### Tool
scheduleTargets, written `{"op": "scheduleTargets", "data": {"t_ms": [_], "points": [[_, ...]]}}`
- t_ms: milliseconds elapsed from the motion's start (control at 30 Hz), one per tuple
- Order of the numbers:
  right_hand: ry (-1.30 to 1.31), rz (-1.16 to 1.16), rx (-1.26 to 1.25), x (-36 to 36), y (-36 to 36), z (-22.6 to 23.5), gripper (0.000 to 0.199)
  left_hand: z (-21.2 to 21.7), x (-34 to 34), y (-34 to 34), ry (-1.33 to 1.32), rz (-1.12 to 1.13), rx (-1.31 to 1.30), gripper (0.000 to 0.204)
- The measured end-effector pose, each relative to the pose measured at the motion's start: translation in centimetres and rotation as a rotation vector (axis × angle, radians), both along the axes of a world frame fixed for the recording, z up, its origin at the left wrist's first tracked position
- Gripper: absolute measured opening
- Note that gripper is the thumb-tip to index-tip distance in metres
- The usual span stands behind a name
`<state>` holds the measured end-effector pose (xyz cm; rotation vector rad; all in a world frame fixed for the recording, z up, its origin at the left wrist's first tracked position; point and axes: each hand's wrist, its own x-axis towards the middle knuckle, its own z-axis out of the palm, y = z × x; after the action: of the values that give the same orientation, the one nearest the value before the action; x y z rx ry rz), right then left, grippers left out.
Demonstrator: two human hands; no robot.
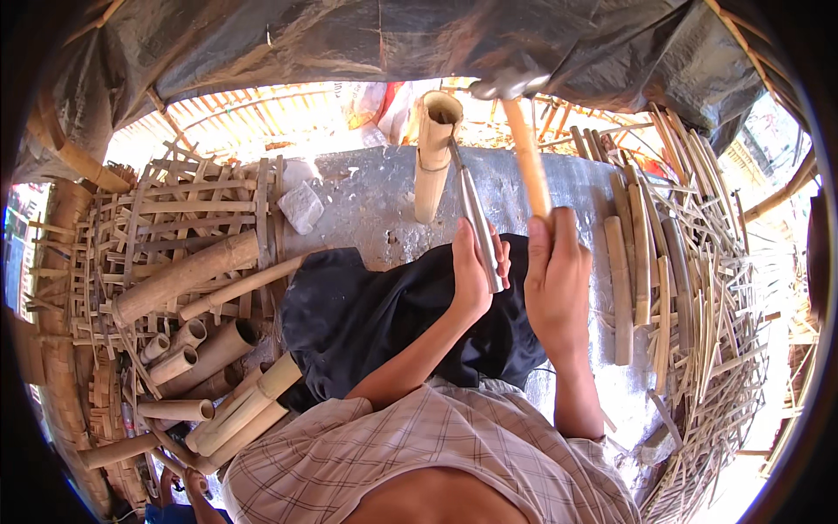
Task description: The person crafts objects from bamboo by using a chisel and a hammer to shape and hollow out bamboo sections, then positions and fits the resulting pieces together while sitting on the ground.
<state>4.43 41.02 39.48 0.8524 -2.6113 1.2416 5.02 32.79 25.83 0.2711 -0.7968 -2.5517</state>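
My left hand [479, 272] is closed around a silver metal chisel [472, 203], which slants up and away from me. Its thin tip reaches the right side of a bamboo tube [429, 179], just below the open rim. The tube stands nearly upright before me, its hollow top facing up. In my right hand [558, 275] is a hammer [528, 162], gripped by its light wooden handle. The slightly blurred metal hammer head is raised above and to the right of the tube, apart from the chisel.
Bamboo tubes [209, 354] and a woven bamboo lattice [196, 205] lie at left. A pale stone block [301, 207] rests on the grey surface [367, 188]. Split bamboo strips [642, 253] are piled at right. Dark plastic sheeting [349, 39] hangs overhead. Another person [188, 505] shows at lower left.
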Motion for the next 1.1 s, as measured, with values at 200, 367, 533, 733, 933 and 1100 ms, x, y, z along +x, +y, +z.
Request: {"op": "scheduleTargets", "data": {"t_ms": [200, 367, 533, 733, 933, 1100], "points": [[0.097, -0.039, 0.479, -0.6, 0.0, -4.1, 0.033, -1.7, -2.2, 0.7, -0.01, 0.011, 0.21, 0.057], [0.049, -0.11, 0.176, -0.7, -1.0, 1.8, 0.029, -0.6, -1.0, 0.5, -0.081, -0.025, 0.016, 0.058], [0.245, 0.021, 0.412, -2.2, 1.0, -4.8, 0.031, -2.3, -3.0, 1.6, -0.03, 0.058, 0.114, 0.061], [0.155, -0.204, 0.188, -1.1, -0.9, 3.3, 0.034, -1.5, -1.4, 1.2, -0.021, -0.062, -0.014, 0.064], [0.048, -0.072, 0.51, -1.1, 1.7, -4.2, 0.03, -1.9, -1.6, 2.0, -0.083, -0.065, -0.035, 0.053], [0.191, -0.185, 0.258, -1.2, 0.2, 3.7, 0.027, -2.1, -2.2, 1.7, -0.099, -0.082, -0.061, 0.059]]}}
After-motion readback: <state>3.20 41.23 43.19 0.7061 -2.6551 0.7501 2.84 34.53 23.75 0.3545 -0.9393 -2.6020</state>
